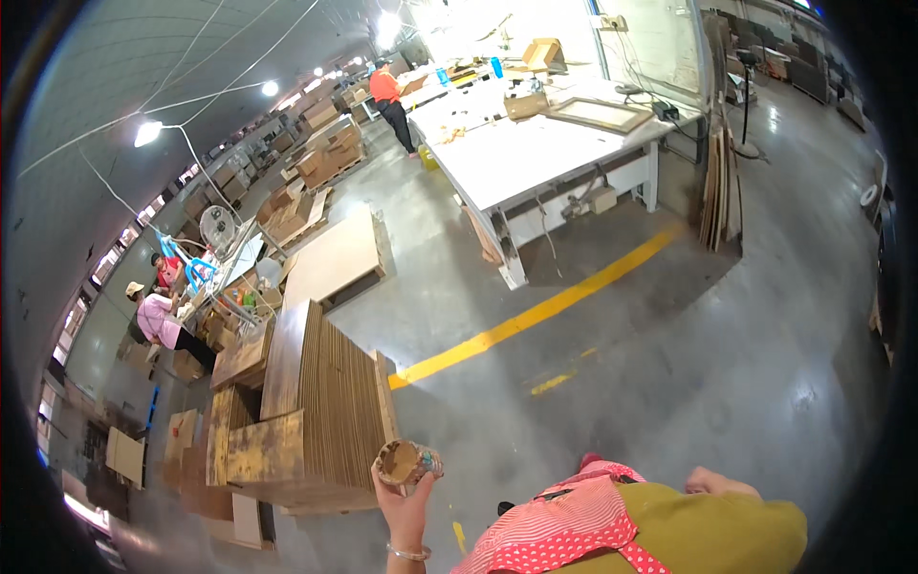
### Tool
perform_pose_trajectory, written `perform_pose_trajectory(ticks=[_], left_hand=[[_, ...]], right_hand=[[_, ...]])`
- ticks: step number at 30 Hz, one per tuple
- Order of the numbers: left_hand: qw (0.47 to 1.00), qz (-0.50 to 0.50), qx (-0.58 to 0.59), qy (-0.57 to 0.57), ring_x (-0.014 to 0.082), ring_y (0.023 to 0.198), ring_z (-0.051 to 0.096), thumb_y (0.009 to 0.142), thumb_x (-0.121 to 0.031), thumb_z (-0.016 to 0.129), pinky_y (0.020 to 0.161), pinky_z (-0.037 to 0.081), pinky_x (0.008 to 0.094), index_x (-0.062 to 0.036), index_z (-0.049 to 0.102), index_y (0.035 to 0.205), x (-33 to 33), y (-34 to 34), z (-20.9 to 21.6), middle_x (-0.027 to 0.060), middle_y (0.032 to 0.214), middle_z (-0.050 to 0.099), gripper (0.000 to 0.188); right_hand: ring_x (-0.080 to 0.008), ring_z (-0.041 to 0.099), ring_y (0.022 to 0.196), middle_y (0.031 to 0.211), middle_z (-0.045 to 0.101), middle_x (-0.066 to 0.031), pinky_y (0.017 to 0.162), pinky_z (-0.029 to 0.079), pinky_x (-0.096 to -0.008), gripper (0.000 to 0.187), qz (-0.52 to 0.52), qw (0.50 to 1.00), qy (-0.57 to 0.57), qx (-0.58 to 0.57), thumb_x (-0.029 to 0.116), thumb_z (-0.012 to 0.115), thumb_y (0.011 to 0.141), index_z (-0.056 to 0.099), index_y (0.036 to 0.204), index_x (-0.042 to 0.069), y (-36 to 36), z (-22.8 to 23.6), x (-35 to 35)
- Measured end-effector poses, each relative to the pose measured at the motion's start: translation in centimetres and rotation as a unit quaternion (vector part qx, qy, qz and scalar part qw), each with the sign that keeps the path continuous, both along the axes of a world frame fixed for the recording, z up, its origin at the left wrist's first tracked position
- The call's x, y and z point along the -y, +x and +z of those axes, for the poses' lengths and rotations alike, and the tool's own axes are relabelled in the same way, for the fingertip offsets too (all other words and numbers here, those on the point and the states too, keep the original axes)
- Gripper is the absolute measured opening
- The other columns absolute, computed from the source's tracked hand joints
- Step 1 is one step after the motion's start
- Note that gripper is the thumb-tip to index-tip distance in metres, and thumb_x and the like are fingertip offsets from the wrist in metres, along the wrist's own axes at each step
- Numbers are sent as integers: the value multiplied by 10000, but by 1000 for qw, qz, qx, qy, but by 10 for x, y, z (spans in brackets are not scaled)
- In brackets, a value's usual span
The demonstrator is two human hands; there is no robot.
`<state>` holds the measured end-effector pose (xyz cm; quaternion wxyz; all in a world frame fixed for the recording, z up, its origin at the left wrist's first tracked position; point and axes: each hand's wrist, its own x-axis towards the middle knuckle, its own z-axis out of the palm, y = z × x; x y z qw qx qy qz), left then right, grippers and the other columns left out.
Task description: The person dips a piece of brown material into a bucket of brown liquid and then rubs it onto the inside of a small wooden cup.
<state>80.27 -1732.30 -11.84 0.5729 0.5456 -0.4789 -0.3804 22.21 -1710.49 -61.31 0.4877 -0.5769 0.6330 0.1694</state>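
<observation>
My left hand (404, 512) is closed around a small round tub (409, 462), held up in front of a stack of brown boards. The tub looks stained on the outside, and a brown mass shows inside its open top. A bracelet (409, 552) circles that wrist. Away to the right, beside my mustard-coloured sleeve (712, 526), is my right hand (712, 481). Its fingers are mostly hidden, so I cannot tell whether they hold anything. A red patterned apron (574, 517) covers my front.
Stacked brown boards (325, 411) rise close on my left. Ahead stands a white worktable (535, 153) with a frame (601, 114) on it. A yellow line (535, 314) crosses the grey floor. Upright panels (717, 191) lean right of the table. Several people work farther off.
</observation>
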Motion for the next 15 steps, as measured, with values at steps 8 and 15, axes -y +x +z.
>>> perform_pose_trajectory(ticks=[8, 15], left_hand=[[999, 44, -7, 11, 172, 1112, 511, 705, 84, 709, 943, 436, 306, -25, 406, 1266, 224, 26, 19, 70, 1192, 513, 647], [1000, 15, 0, -4, 182, 1123, 501, 692, 97, 721, 973, 414, 322, -27, 392, 1295, 438, 92, 9, 73, 1204, 505, 697]], right_hand=[[-323, 594, 1055, 1097, 642, -156, 892, 475, -416, 347, -92, 965, -243, 25, 97, 555, 713, 656, 1045, 95, 197, 231, 516], [-331, 598, 1027, 1100, 636, -169, 897, 476, -412, 389, -53, 955, -238, 167, 158, 589, 733, 639, 1114, 94, 323, 289, 701]])
